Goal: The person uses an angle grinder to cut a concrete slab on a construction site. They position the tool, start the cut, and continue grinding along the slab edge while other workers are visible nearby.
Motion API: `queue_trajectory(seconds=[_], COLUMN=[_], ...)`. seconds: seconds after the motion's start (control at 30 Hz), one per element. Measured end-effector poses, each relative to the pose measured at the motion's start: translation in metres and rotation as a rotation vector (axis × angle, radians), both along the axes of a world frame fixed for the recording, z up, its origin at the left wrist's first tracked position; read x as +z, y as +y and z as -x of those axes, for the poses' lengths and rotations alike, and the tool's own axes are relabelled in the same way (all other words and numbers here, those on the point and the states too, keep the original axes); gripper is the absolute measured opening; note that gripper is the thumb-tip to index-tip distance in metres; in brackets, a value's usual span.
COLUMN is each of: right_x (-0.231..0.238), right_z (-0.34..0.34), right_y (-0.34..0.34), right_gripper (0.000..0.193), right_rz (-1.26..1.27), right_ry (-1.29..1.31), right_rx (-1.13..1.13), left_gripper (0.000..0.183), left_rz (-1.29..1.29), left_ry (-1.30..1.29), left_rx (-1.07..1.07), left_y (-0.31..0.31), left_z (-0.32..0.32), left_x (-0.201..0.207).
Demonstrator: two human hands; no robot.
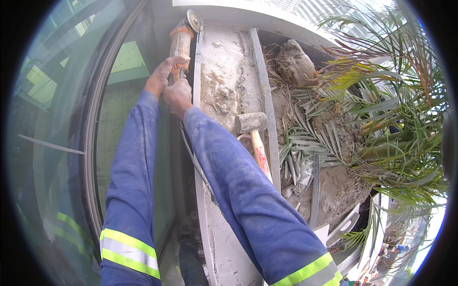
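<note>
Both my arms reach forward, holding a dusty orange angle grinder (180, 44) between a glass panel and a concrete ledge. My left hand (164, 74) is wrapped round the upper part of its body. Just below, my right hand (178, 95) is closed round its rear end, where a cable (190, 151) runs down. At the far end of the tool, a round cutting disc (193, 21) stands beside the top of the ledge's metal edge. A sledgehammer (252, 123) with a grey head and a pale, red-marked handle lies on the ledge, right of my right forearm.
Dust and rubble cover the concrete ledge (224, 71), which has metal strips (265, 95) along it. To its right lie soil, a rock-like lump (295, 64) and palm fronds (391, 95). The framed glass panel (129, 143) stands close on my left.
</note>
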State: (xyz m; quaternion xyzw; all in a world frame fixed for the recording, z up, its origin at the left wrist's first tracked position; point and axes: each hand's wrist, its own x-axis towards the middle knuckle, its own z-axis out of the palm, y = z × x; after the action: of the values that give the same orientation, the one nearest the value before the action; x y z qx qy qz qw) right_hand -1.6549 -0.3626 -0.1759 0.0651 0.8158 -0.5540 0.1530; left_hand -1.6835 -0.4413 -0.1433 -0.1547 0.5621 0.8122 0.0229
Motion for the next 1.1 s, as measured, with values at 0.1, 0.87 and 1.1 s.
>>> queue_trajectory(seconds=[0.1, 0.87, 1.1], right_x=[0.017, 0.015, 0.04], right_z=[-0.007, -0.016, -0.029], right_y=[0.0, 0.004, 0.01], right_gripper=[0.043, 0.021, 0.04], right_rz=[0.047, -0.024, 0.02], right_ry=[-0.141, -0.025, -0.147], right_rx=[0.101, 0.046, 0.09], left_gripper=[0.052, 0.051, 0.054], left_rz=[-0.007, -0.02, -0.041], left_ry=[-0.01, -0.052, -0.054], left_rx=[0.028, 0.04, 0.041], left_y=[-0.012, 0.005, -0.003], left_z=[-0.001, -0.022, -0.02], left_x=[-0.009, 0.014, 0.004])
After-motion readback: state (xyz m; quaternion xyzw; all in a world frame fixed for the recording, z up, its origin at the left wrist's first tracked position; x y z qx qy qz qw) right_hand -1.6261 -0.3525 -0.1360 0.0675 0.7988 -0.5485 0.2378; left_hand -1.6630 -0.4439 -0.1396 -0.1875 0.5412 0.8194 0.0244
